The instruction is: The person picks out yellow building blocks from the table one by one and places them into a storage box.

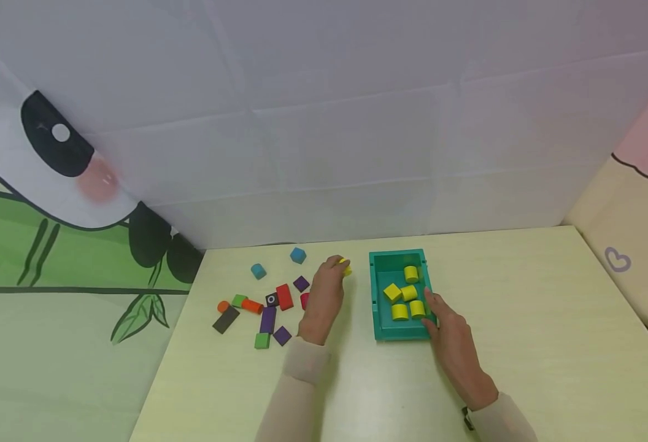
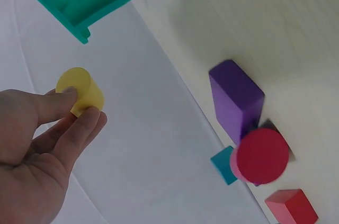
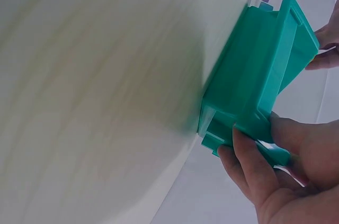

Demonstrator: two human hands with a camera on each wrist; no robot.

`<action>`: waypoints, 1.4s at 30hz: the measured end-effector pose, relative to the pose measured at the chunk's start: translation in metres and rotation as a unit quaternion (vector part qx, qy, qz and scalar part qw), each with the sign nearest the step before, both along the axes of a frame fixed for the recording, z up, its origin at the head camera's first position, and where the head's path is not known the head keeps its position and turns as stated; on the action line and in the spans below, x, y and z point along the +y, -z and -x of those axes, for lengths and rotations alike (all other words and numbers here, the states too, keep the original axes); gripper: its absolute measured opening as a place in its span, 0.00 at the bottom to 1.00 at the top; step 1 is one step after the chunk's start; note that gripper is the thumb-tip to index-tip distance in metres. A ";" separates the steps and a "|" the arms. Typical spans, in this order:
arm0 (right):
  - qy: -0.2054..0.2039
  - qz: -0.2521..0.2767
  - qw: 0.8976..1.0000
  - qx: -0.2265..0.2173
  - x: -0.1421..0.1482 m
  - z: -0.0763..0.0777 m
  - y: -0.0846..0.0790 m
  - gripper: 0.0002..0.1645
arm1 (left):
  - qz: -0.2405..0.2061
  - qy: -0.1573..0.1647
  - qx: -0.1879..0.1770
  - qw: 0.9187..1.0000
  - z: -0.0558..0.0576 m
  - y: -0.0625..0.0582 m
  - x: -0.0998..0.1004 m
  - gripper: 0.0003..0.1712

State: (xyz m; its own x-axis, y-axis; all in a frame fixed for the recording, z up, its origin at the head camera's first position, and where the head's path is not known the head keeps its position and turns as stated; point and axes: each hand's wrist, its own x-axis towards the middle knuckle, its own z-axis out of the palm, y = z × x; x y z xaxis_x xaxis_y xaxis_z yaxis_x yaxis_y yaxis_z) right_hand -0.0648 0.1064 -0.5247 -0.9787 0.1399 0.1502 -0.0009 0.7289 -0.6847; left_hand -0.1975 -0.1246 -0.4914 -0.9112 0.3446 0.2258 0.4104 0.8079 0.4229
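Between thumb and fingertips my left hand pinches a yellow cylinder block, raised just left of the teal plastic bin. Several yellow blocks lie inside the bin: cylinders and a cube-like one. My right hand grips the bin's right wall near its front corner. In the right wrist view, the thumb and fingers of that hand are on either side of the teal rim. The palm side of the left hand is hidden in the head view.
Loose blocks lie left of the bin: purple, red, orange, green, dark grey and blue. A small black block bears a white ring. A white cloth wall stands behind the table.
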 end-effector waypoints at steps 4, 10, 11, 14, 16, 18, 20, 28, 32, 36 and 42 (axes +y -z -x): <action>0.002 -0.002 1.000 0.006 0.000 0.000 0.000 0.42 | 0.007 0.003 -0.005 1.000 -0.001 -0.002 0.010 0.20; 0.001 0.002 1.000 0.012 0.000 0.001 0.001 0.42 | 0.013 0.010 -0.014 1.000 -0.002 -0.006 0.023 0.21; 0.001 0.002 1.000 0.012 0.000 0.000 0.000 0.42 | 0.013 0.011 -0.018 1.000 -0.002 -0.007 0.025 0.21; -0.001 0.002 1.000 0.013 0.000 0.000 0.000 0.41 | 0.015 0.017 -0.021 1.000 -0.003 -0.008 0.029 0.22; -0.001 0.002 1.000 0.015 0.000 0.001 0.000 0.41 | 0.014 0.020 -0.020 0.999 -0.003 -0.008 0.031 0.22; -0.002 0.002 1.000 0.016 0.000 0.001 0.001 0.41 | 0.012 0.022 -0.018 1.000 -0.003 -0.009 0.034 0.22; -0.002 0.001 1.000 0.018 0.000 0.001 0.001 0.41 | 0.009 0.024 -0.018 1.000 -0.003 -0.009 0.036 0.21; 0.000 0.004 1.000 0.016 -0.001 0.001 0.001 0.42 | 0.020 0.037 -0.015 0.999 -0.005 -0.008 0.048 0.21; 0.000 0.005 1.000 0.011 -0.001 0.001 0.001 0.42 | 0.023 0.052 -0.007 0.998 -0.006 -0.005 0.053 0.22; 0.002 0.004 1.000 0.009 0.000 0.001 0.002 0.42 | 0.021 0.075 0.015 0.997 -0.007 -0.003 0.058 0.25; -0.001 0.005 1.000 0.000 0.001 0.003 0.003 0.41 | 0.021 0.089 0.021 0.996 -0.006 0.000 0.068 0.22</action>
State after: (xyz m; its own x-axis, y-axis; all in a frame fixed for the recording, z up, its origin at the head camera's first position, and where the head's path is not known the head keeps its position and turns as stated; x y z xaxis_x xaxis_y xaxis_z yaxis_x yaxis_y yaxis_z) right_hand -0.0676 0.1070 -0.5275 -0.9788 0.1404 0.1493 -0.0020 0.7222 -0.6917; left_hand -0.1913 -0.0570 -0.4909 -0.8251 0.5100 0.2432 0.5649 0.7378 0.3694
